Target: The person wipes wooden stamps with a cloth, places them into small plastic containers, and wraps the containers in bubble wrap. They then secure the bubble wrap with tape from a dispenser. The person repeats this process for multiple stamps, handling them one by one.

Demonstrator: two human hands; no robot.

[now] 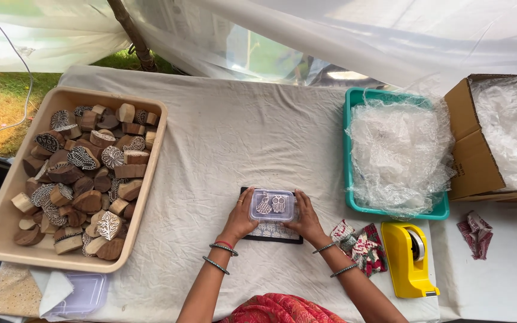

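A small clear plastic box (pixel 272 205) with two carved wooden blocks inside rests over a dark flat pad (pixel 271 232) with patterned cloth, in the middle of the table. My left hand (pixel 240 216) grips the box's left side. Its right side is held by my right hand (pixel 306 218). Both wrists wear bangles.
A beige tray (pixel 2 229) full of carved wooden printing blocks sits at left. A teal tray (pixel 349 157) holds crumpled clear plastic; a cardboard box (pixel 469 151) with more plastic stands at far right. A yellow tape dispenser (pixel 409 259), folded patterned cloths (pixel 360 244) and a clear lid (pixel 82 294) lie near the front edge.
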